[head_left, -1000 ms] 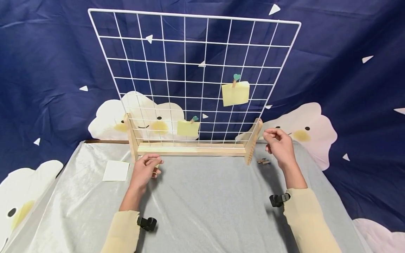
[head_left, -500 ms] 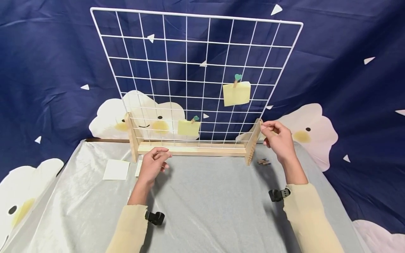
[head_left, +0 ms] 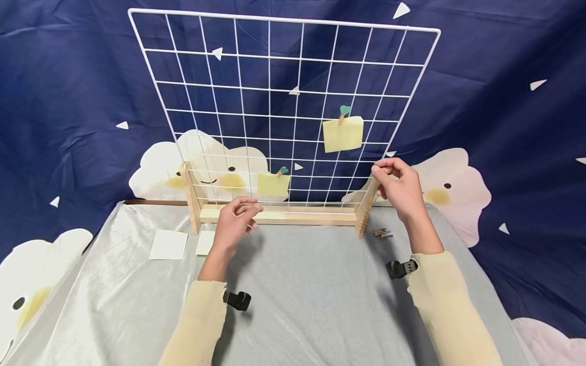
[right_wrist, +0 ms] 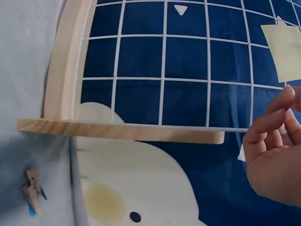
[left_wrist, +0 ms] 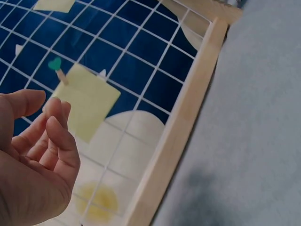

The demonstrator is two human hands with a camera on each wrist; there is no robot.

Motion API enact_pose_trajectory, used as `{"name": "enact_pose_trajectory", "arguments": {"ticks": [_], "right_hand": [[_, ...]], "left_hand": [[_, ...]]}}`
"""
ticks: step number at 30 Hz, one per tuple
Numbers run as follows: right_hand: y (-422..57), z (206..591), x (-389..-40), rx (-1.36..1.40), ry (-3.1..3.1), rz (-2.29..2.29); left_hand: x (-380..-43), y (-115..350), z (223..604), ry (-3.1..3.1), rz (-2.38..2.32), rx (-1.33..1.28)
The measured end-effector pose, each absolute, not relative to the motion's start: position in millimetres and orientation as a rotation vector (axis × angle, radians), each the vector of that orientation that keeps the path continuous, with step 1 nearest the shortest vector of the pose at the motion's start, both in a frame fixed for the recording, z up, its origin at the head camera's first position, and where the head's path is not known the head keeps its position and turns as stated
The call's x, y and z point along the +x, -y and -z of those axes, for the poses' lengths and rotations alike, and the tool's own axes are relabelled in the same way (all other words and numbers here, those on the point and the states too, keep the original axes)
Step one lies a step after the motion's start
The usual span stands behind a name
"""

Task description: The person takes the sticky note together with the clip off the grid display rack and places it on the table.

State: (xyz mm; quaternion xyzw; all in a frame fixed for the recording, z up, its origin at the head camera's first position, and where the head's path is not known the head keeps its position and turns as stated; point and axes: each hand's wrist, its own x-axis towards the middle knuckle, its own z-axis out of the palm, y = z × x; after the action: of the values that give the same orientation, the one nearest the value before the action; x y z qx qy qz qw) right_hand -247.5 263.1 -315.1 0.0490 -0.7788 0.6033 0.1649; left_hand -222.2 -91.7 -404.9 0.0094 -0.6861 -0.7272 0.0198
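The left hand [head_left: 233,226] hangs in front of the wooden base [head_left: 284,217], just below the lower yellow sticky note [head_left: 273,185], fingers loosely bent and a gap showing between thumb and fingertips. The right hand [head_left: 401,187] is at the top of the right wooden upright [head_left: 365,208], its thumb and forefinger tips close together; whether they pinch anything, or touch the frame, cannot be told. The lower note is clipped to the white wire grid [head_left: 285,20] by a clothespin with a green heart [head_left: 284,170]; the upper yellow sticky note [head_left: 343,135], higher and further right, hangs from another heart clothespin [head_left: 345,110]. On the grey-covered counter [head_left: 311,290], two pale paper squares [head_left: 168,244] lie left of the left hand, and small wooden clothespins [head_left: 382,233] lie beside the right upright's foot.
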Motion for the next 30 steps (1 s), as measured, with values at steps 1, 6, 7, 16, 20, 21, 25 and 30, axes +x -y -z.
{"name": "enact_pose_trajectory", "arguments": {"ticks": [1, 6, 7, 16, 20, 21, 25, 30], "right_hand": [[-262, 313, -248, 0.151, 2.215, -1.712], [-256, 302, -250, 0.218, 2.15, -1.736], [-256, 299, -250, 0.23, 2.137, -1.742], [-249, 282, -254, 0.279, 2.098, -1.746], [-246, 277, -255, 0.294, 2.085, -1.723], [-246, 276, -256, 0.295, 2.084, -1.715], [-244, 273, -257, 0.299, 2.102, -1.654], [-243, 268, -259, 0.297, 2.122, -1.64]], "left_hand": [[-223, 89, 403, 2.124, 2.26, 0.018], [-227, 79, 395, 2.108, 2.279, -0.017], [-227, 78, 393, 2.105, 2.284, -0.023], [-231, 61, 378, 2.081, 2.3, -0.088], [-233, 54, 374, 2.079, 2.31, -0.101], [-233, 53, 373, 2.081, 2.308, -0.106], [-236, 47, 368, 2.072, 2.306, -0.128], [-239, 41, 364, 2.056, 2.334, -0.162]]}}
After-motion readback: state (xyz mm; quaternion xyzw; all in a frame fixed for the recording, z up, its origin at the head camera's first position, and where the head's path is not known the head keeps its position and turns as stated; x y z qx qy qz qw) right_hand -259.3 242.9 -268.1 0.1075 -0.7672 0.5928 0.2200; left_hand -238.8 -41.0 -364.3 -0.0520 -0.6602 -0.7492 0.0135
